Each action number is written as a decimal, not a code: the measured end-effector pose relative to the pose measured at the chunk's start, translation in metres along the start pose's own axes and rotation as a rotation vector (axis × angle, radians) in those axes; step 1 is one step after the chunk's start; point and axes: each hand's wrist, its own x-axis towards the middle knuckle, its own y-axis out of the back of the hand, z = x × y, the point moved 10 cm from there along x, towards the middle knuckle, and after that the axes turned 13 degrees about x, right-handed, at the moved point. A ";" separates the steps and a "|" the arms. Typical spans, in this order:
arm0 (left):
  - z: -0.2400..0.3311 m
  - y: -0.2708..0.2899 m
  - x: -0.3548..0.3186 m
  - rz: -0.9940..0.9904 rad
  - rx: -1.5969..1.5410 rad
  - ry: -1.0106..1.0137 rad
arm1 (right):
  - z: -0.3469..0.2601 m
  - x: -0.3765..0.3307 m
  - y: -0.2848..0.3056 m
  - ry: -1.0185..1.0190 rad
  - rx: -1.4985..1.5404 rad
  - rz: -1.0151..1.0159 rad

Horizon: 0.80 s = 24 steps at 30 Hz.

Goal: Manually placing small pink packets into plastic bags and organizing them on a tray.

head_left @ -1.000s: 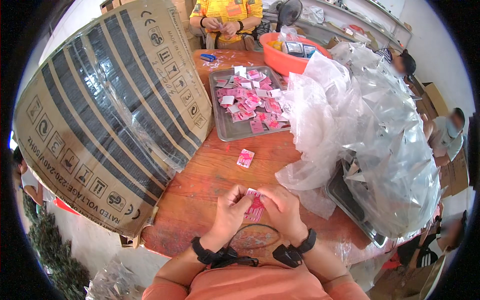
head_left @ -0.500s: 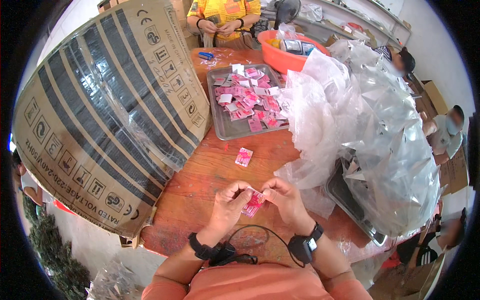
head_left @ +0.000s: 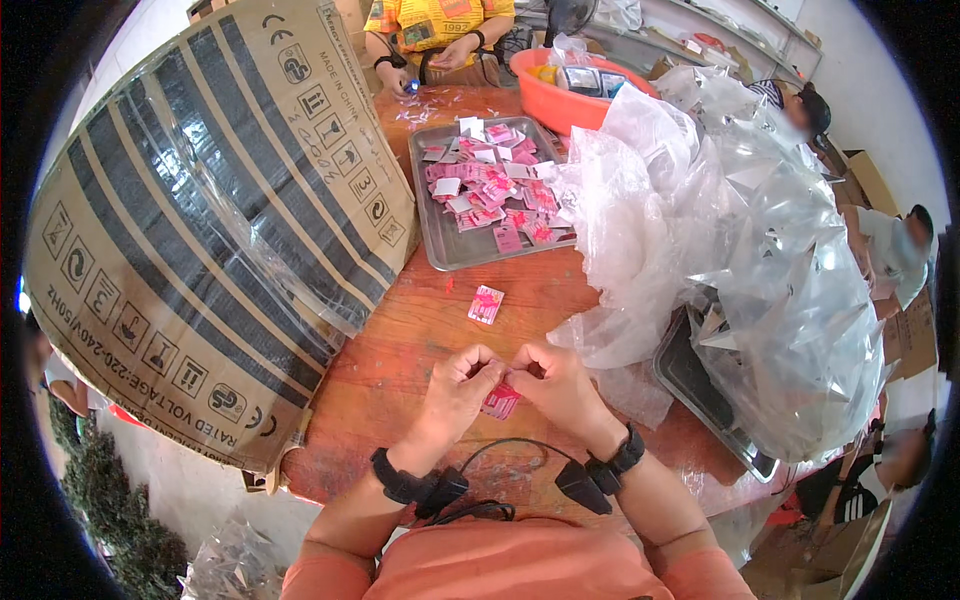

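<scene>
A small pink printed card (head_left: 502, 402) is pinched between my two hands, low over the table. My left hand (head_left: 458, 395) closes thumb and forefinger at its upper left. My right hand (head_left: 562, 388) pinches its upper right, the fingertips of both hands almost meeting. Their fingers cover the card's top part. Just beyond them, a second pink-and-white card (head_left: 486, 305) lies flat on the wooden table (head_left: 390, 400). Farther off, a metal tray (head_left: 450, 262) holds a loose heap of pink cards (head_left: 490, 190), some showing white backs.
A large cardboard box (head_left: 220, 230) leans in from the left. Clear plastic bags (head_left: 780, 290) bulge over the right side, above a dark tray (head_left: 690, 400). An orange basin (head_left: 545, 100) with packets stands behind. Across the table sits a person in a yellow shirt (head_left: 430, 25).
My hands have drawn closer together at the card's top edge, covering more of it. Across the table, the other person's hands have parted, and one now holds the blue object that lay there.
</scene>
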 end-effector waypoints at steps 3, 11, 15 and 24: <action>0.010 0.003 0.001 0.007 0.047 -0.034 | 0.018 0.000 -0.001 -0.192 0.286 0.001; -0.007 -0.004 0.012 -0.127 -0.129 0.093 | 0.033 0.005 -0.001 -0.233 0.404 0.007; -0.009 0.001 0.016 -0.075 -0.052 0.054 | 0.039 0.004 -0.003 -0.379 0.530 0.043; -0.004 0.012 0.056 -0.038 0.178 -0.044 | 0.053 0.024 0.019 -0.117 0.383 0.221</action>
